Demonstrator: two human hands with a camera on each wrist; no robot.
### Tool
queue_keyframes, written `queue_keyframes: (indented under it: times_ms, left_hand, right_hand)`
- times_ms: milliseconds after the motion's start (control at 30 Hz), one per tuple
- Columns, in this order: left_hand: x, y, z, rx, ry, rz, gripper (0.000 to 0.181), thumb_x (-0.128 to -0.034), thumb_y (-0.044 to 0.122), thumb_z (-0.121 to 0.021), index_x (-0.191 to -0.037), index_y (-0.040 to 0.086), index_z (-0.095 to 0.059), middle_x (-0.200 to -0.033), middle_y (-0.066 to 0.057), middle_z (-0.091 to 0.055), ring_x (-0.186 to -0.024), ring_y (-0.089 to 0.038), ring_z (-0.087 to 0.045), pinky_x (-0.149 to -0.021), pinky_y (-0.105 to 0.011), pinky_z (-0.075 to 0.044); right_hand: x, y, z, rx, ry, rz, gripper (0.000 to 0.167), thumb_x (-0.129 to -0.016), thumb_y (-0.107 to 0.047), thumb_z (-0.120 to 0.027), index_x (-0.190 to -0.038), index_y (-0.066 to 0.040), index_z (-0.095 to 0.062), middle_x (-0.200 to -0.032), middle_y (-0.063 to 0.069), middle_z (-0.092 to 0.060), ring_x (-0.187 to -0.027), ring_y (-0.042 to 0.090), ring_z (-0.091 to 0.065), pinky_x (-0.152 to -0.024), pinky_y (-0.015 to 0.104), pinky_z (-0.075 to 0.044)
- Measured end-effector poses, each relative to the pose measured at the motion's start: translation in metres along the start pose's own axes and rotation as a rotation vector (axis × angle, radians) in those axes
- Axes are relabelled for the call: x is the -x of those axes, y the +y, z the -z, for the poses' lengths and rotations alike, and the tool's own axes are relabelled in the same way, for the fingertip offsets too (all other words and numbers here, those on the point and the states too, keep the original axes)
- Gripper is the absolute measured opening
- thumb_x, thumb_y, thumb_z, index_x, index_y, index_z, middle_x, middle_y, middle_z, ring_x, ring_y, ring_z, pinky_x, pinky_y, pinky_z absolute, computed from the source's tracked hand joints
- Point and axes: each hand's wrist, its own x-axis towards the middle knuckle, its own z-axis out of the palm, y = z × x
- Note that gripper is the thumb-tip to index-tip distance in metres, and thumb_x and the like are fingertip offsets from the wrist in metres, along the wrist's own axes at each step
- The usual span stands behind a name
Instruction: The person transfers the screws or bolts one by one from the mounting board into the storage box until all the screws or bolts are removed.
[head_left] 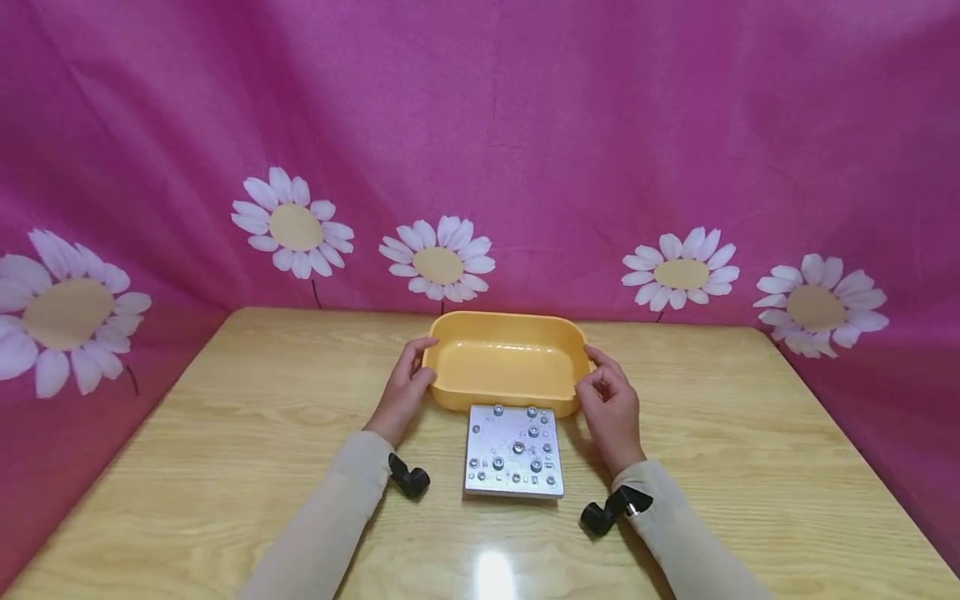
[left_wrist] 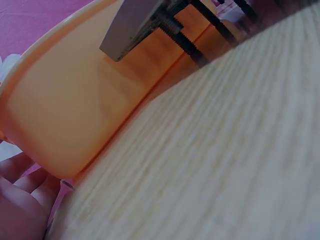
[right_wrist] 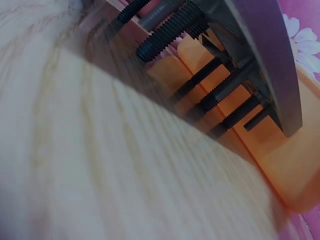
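Note:
A shallow yellow plastic tub (head_left: 506, 398) with rounded corners lies on the table, bare inside. At its left end, my left hand (head_left: 399, 396) holds the rim with thumb and fingers; the left wrist view shows those fingers (left_wrist: 30, 182) against the tub's end. My right hand (head_left: 615, 414) grips the right end, thumb and index finger at the rim. Right in front of the tub, between my wrists, stands a silver metal plate (head_left: 504, 433) with several socket-head screws in its top. Threaded screw shanks (right_wrist: 170, 32) stick out beneath it, holding it above the tabletop.
The light wooden table (head_left: 300, 450) ends at a pink curtain (head_left: 555, 150) printed with white daisies, behind and on both sides. Black wrist cameras (head_left: 409, 479) sit on both sleeves, close to the plate's sides.

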Motion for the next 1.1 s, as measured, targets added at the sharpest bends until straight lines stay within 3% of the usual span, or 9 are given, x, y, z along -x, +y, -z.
queue_keyframes:
  times_ms: [167, 333, 500, 667, 800, 933, 1033, 1100]
  left_hand:
    - [0.001, -0.003, -0.006, 0.001, 0.024, 0.028, 0.045, -0.0915, 0.004, -0.051, -0.135, 0.013, -0.046, -0.151, -0.005, -0.035, -0.139, -0.017, -0.030, -0.112, -0.034, -0.029]
    - [0.001, -0.004, -0.005, -0.026, 0.048, 0.064, 0.044, -0.0931, 0.009, -0.057, -0.135, 0.015, -0.046, -0.148, -0.007, -0.039, -0.131, -0.021, -0.042, -0.105, -0.035, -0.039]
    - [0.001, -0.002, -0.002, -0.048, 0.072, 0.077, 0.044, -0.0926, 0.011, -0.058, -0.134, 0.017, -0.046, -0.146, -0.008, -0.040, -0.128, -0.022, -0.045, -0.103, -0.036, -0.042]
    - [0.002, -0.002, -0.002, -0.058, 0.068, 0.106, 0.044, -0.0922, 0.011, -0.058, -0.134, 0.017, -0.046, -0.148, -0.009, -0.039, -0.131, -0.023, -0.043, -0.104, -0.035, -0.041]
    - [0.002, -0.002, -0.002, -0.060, 0.072, 0.108, 0.044, -0.0922, 0.011, -0.059, -0.134, 0.017, -0.047, -0.147, -0.009, -0.040, -0.130, -0.023, -0.044, -0.104, -0.034, -0.041]
    - [-0.001, -0.002, -0.002, -0.066, 0.077, 0.112, 0.043, -0.0924, 0.014, -0.059, -0.133, 0.019, -0.047, -0.146, -0.007, -0.040, -0.129, -0.021, -0.045, -0.103, -0.033, -0.042]
    - [-0.002, -0.001, -0.002, -0.075, 0.079, 0.116, 0.043, -0.0925, 0.016, -0.060, -0.133, 0.021, -0.047, -0.147, -0.005, -0.039, -0.129, -0.020, -0.044, -0.103, -0.033, -0.041]
    - [-0.003, -0.001, -0.003, -0.081, 0.082, 0.118, 0.043, -0.0923, 0.017, -0.060, -0.133, 0.022, -0.047, -0.148, -0.004, -0.038, -0.131, -0.020, -0.043, -0.104, -0.034, -0.040]
  right_hand:
    - [-0.002, 0.000, 0.004, 0.017, 0.007, 0.009, 0.009, -0.086, 0.001, -0.058, -0.078, -0.003, -0.059, -0.134, -0.003, -0.056, -0.127, 0.015, -0.047, -0.095, 0.021, -0.045]
    - [-0.002, 0.005, 0.003, 0.004, -0.023, -0.017, 0.005, -0.087, -0.003, -0.060, -0.082, -0.005, -0.060, -0.135, -0.002, -0.055, -0.129, 0.015, -0.045, -0.100, 0.033, -0.045]
    - [-0.004, 0.004, 0.002, 0.013, -0.080, -0.023, 0.006, -0.088, -0.009, -0.062, -0.086, -0.004, -0.062, -0.138, 0.001, -0.054, -0.132, 0.019, -0.043, -0.104, 0.043, -0.041]
    - [-0.008, -0.021, 0.014, 0.244, -0.198, 0.019, 0.010, -0.089, -0.013, -0.064, -0.094, -0.004, -0.064, -0.133, 0.010, -0.055, -0.128, 0.026, -0.046, -0.103, 0.046, -0.040]
    - [-0.009, -0.054, 0.024, 0.448, -0.284, 0.059, 0.016, -0.086, -0.014, -0.066, -0.098, -0.004, -0.063, -0.109, 0.013, -0.062, -0.102, 0.028, -0.057, -0.086, 0.043, -0.048]
    - [-0.006, -0.081, 0.026, 0.531, -0.445, 0.022, 0.009, -0.084, -0.013, -0.066, -0.089, -0.007, -0.062, -0.080, 0.006, -0.061, -0.074, 0.021, -0.056, -0.064, 0.032, -0.047]
    - [-0.001, -0.091, 0.023, 0.579, -0.583, -0.009, 0.006, -0.082, -0.013, -0.066, -0.083, -0.009, -0.062, -0.072, 0.001, -0.057, -0.069, 0.017, -0.051, -0.061, 0.029, -0.044]
    - [0.004, -0.093, 0.019, 0.609, -0.630, -0.030, 0.006, -0.082, -0.014, -0.067, -0.081, -0.009, -0.062, -0.071, 0.001, -0.056, -0.068, 0.016, -0.050, -0.061, 0.029, -0.044]
